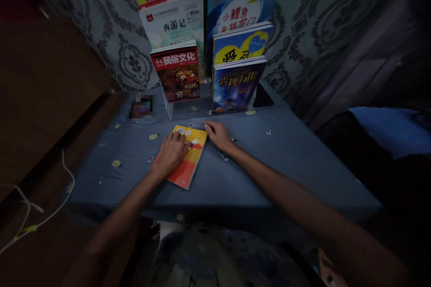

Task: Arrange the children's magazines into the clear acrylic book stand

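Observation:
A thin yellow and orange book [190,158] lies flat on the blue-covered table [276,157]. My left hand [171,152] rests palm down on its left part, fingers spread over the cover. My right hand [218,135] touches the book's upper right corner with its fingertips, palm on the cloth. Behind them a clear tiered stand [175,108] holds upright books: a red-covered one [178,73] at front left, a dark blue one [235,84] at front right, with a yellow one [242,44] and taller ones behind.
A small blurred object [141,106] sits on the table left of the stand. Wooden furniture [43,98] stands at the left with a white cable [63,175] hanging by it. A patterned grey curtain [323,31] hangs behind. A blue cloth [390,130] lies at the right.

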Demonstrator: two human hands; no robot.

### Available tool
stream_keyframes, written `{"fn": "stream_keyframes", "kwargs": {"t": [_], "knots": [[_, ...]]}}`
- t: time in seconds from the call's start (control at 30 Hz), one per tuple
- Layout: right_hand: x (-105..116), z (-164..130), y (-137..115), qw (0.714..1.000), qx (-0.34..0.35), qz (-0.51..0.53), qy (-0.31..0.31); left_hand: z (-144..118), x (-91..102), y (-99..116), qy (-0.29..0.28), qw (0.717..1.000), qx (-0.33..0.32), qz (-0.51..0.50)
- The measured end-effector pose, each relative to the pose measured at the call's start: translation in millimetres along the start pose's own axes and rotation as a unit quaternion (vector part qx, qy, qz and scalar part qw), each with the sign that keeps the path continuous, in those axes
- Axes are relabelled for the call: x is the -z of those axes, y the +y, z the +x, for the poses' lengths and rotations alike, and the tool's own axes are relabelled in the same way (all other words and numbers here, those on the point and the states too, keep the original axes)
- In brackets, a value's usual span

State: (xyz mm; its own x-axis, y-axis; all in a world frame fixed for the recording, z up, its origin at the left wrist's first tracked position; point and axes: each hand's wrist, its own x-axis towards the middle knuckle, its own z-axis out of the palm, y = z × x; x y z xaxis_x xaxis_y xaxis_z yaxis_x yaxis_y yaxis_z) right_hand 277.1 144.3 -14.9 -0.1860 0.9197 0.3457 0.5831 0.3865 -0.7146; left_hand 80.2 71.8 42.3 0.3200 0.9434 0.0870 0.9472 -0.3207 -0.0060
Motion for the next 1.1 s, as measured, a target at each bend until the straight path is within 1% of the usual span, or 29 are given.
{"fn": "stream_keyframes", "kwargs": {"t": [0.07, 0.13, 0.23, 0.47, 0.57, 0.87, 0.97, 1.1], "knots": [[1, 1, -2, 1.0, -0.008, -0.004, 0.0, -10, 5.0, 26, 0.001, 1.0, 0.007, 0.021], [3, 2, -3, 1.0, -0.013, -0.008, 0.002, -18, 7.0, 45, -0.004, 0.999, 0.018, 0.043], [4, 3, -4, 1.0, -0.015, -0.01, 0.003, -22, 8.8, 60, -0.028, 0.998, 0.039, 0.049], [7, 5, -2, 1.0, -0.016, 0.011, 0.014, -17, 23.3, 61, -0.061, 0.997, 0.037, 0.022], [9, 6, 0, 0.999, -0.021, 0.026, 0.02, -15, 29.7, 60, -0.062, 0.997, 0.035, 0.026], [13, 9, 2, 0.997, -0.026, 0.073, 0.022, -10, 37.1, 47, -0.084, 0.995, 0.009, 0.048], [13, 9, 2, 0.996, -0.026, 0.081, 0.021, -12, 35.6, 53, -0.086, 0.994, 0.007, 0.06], [14, 8, 2, 0.996, -0.027, 0.081, 0.018, -11, 28.2, 67, -0.082, 0.993, 0.016, 0.081]]}}
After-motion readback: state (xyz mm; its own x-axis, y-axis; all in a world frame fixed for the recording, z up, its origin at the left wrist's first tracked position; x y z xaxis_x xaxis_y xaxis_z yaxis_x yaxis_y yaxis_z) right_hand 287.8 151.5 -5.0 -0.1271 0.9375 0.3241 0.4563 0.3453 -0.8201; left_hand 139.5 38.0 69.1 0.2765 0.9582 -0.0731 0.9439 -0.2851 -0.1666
